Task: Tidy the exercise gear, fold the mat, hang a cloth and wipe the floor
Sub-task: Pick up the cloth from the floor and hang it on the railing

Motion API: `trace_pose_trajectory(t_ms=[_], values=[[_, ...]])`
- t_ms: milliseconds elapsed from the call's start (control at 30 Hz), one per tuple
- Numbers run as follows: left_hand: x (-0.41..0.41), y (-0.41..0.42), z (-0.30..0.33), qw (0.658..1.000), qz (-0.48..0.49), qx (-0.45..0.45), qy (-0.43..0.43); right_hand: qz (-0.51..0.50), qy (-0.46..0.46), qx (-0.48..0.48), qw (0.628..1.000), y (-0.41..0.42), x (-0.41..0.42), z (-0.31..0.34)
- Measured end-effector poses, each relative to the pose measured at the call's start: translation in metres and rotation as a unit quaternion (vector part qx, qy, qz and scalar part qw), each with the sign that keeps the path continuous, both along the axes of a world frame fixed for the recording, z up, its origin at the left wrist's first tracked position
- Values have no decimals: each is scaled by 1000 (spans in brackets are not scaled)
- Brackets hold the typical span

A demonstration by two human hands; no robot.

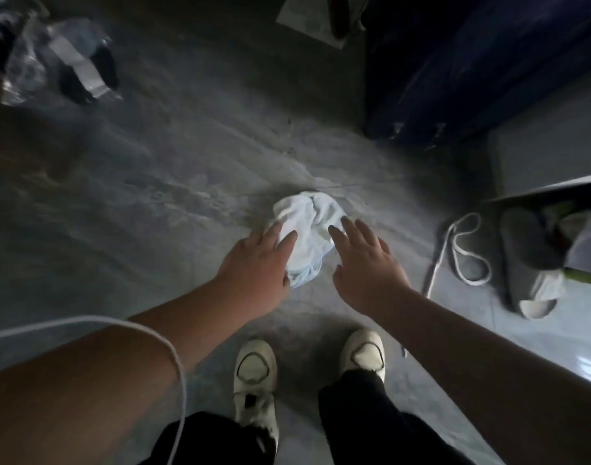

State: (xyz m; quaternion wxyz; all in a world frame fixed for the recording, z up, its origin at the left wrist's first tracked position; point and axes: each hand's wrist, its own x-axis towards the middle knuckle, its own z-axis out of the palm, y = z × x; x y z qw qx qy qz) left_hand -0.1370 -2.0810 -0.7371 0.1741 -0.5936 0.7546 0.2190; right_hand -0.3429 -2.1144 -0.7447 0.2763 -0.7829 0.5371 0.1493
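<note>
A crumpled white cloth [309, 229] lies on the grey floor [159, 182] just ahead of my feet. My left hand [257, 263] rests flat on the cloth's left edge with its fingers spread. My right hand [364, 260] hovers at the cloth's right edge, fingers apart, fingertips touching or just above the fabric. Neither hand has the cloth gripped. The floor around the cloth shows pale streaks and smears.
A dark blue mat or cushion [472, 62] stands at the upper right. A white cord [468, 250] and a grey slipper [529, 263] lie at the right. Clear plastic bags with dark items [59, 62] sit at the upper left. My white shoes [253, 374] stand below.
</note>
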Motion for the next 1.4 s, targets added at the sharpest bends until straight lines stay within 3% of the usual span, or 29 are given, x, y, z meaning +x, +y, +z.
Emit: trace_pose_trajectory(t_ms=[167,333,500,633,833,967,1100,1200,1400], values=[[8,0,-172,994,-102,-24,3,95,50,1,994,-27,-21,-166],[15,-10,-249,988,-146,-49,27,141,24,-30,989,-42,-30,-247],[25,-15,-261,981,-181,-63,43,113,6,-70,991,-52,-25,-255],[13,-16,-259,980,-191,-42,31,23,3,-25,999,-59,-21,-251],[0,-17,-264,981,-170,-88,5,122,31,-123,984,-62,-23,-249],[11,-23,-234,985,-144,-95,29,102,0,-95,990,-54,-30,-212],[16,-29,-166,994,-11,-80,71,51,-73,-81,993,-32,-31,-134],[19,-27,-90,984,113,-69,123,33,-110,-58,992,-17,-27,-58],[36,-33,96,954,161,-62,247,-76,-137,-35,987,-1,-17,121]])
